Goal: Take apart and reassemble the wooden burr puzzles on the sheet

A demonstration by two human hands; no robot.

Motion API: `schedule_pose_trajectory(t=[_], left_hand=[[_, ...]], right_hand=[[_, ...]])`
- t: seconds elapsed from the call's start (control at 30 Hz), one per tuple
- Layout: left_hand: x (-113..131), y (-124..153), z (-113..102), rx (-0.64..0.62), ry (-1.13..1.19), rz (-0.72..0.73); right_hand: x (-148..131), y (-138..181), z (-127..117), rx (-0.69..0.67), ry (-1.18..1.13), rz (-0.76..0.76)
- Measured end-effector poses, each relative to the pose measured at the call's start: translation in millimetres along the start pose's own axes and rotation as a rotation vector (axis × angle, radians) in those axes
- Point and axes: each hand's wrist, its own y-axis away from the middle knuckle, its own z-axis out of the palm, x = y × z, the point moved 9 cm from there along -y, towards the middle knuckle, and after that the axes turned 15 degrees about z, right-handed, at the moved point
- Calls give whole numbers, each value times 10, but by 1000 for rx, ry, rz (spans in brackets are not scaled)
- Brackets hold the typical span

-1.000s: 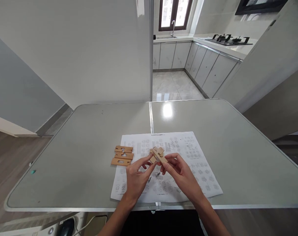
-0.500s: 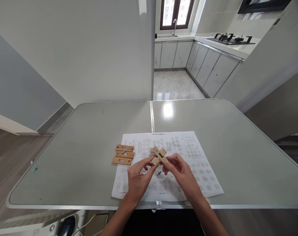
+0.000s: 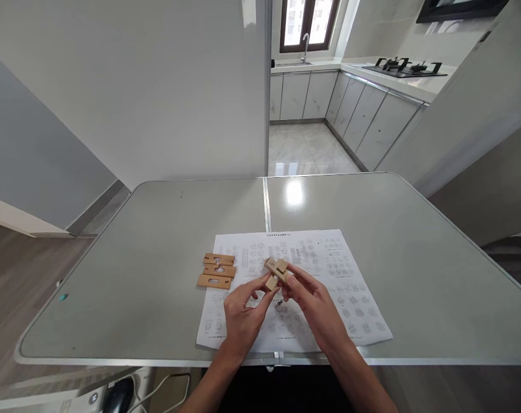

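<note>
Both my hands grip a small cluster of crossed wooden puzzle pieces (image 3: 277, 268) just above a printed sheet. My left hand (image 3: 246, 312) pinches its lower left end between thumb and fingers. On the other side, my right hand (image 3: 314, 301) holds the right part, fingers behind and thumb in front. A numeral shows on one piece, too small to read surely. Left of my hands lie three flat wooden pieces with cut-out slots in a stack of rows, the nearest slotted piece (image 3: 219, 282) marked 2. The instruction sheet (image 3: 346, 312) carries many small diagrams.
The grey folding table (image 3: 114, 275) has a metal seam (image 3: 266, 203) down its middle. A small teal bit (image 3: 63, 297) lies near its left edge. Below the front edge at left are a dark rounded object (image 3: 117, 396) and a pale cable (image 3: 174, 377).
The fingers of my right hand have shifted up along the cluster, and the upper right block now sits against the numbered piece differently. My left hand keeps its pinch.
</note>
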Motion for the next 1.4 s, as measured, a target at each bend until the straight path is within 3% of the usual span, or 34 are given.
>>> schedule_pose_trajectory(t=[0.2, 0.47, 0.63, 0.8, 0.9, 1.13, 1.27, 1.4], left_hand=[[28, 25, -25, 28, -16, 47], [-29, 48, -34, -9, 36, 4], [-180, -32, 18, -178, 311, -128], [-84, -166, 160, -557, 495, -107], [-52, -209, 170, -619, 459, -80], [-86, -175, 208, -594, 331, -61], [-122, -164, 246, -647, 237, -17], [-205, -121, 310, -690, 49, 98]], right_hand=[[57, -16, 44, -21, -78, 31], [-33, 49, 59, 6, 64, -37], [-73, 78, 35, -65, 151, -21], [-96, 106, 76, -187, 310, 22], [-98, 136, 101, -218, 389, 15], [-149, 219, 25, -64, 582, -212], [-185, 285, -44, -63, 578, -300], [-281, 307, -213, 8, 479, -287]])
